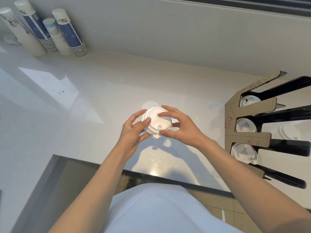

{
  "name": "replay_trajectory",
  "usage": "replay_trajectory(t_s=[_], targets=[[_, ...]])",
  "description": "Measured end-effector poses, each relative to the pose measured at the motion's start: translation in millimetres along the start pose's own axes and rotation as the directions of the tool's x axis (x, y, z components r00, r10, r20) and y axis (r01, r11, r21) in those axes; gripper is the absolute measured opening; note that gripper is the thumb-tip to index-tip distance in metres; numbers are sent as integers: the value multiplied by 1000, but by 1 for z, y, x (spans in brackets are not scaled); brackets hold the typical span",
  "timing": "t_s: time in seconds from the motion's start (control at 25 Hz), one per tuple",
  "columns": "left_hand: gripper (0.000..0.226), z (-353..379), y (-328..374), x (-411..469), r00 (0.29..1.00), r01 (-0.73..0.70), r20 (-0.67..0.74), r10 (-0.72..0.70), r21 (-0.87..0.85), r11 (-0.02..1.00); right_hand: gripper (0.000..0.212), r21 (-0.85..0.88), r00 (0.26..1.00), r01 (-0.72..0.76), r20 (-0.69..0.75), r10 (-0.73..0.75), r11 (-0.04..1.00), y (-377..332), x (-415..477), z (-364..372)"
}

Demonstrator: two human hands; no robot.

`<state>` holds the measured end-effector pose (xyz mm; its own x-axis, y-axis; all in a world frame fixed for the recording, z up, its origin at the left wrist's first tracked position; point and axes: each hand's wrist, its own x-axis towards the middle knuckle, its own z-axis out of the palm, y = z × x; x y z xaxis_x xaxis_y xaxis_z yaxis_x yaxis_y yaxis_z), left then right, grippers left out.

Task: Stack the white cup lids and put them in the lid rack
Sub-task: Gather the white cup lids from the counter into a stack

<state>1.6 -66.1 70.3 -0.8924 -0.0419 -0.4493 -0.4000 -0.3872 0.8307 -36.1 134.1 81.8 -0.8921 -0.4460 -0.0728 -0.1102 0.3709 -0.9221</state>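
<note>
A short stack of white cup lids [155, 121] is held above the white counter, gripped from both sides. My left hand [134, 130] clasps its left edge, thumb on top. My right hand [178, 126] covers the right edge, fingers over the top lid. One more white lid [149, 104] lies flat on the counter just behind the stack. The lid rack [252, 126], cardboard-faced with black slots, stands at the right. Its slots hold white lids: top [249, 100], middle [245, 125] and bottom [243, 151].
Several upside-down stacks of paper cups [70, 32] lean against the back wall at the far left. The white counter [94, 91] has a dark front edge [168, 177] near my body. A loose lid [289, 132] shows behind the rack at right.
</note>
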Motion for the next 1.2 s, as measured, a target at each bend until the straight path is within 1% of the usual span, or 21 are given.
replay_trajectory(t_s=[0.2,0.36,0.44,0.88,1.08,1.2], targets=[[39,-1,4,1,1000,13,20,-12,-25,1000,26,158,994,-33,-100,49,987,2,-1,8],[39,1,3,1,999,5,46,-5,5,1000,26,214,963,-66,-243,118,975,4,0,15],[39,2,2,0,999,-5,55,3,26,1000,27,226,950,-70,-281,134,972,5,-1,17],[44,3,1,-6,998,8,57,-10,31,999,25,245,930,-56,-340,140,968,4,-7,21],[47,2,-1,-8,999,20,28,-20,14,1000,22,277,908,-80,-375,184,958,7,-7,24],[44,1,-1,-9,999,35,2,-34,-4,999,27,328,920,-100,-330,213,939,6,-6,26]])
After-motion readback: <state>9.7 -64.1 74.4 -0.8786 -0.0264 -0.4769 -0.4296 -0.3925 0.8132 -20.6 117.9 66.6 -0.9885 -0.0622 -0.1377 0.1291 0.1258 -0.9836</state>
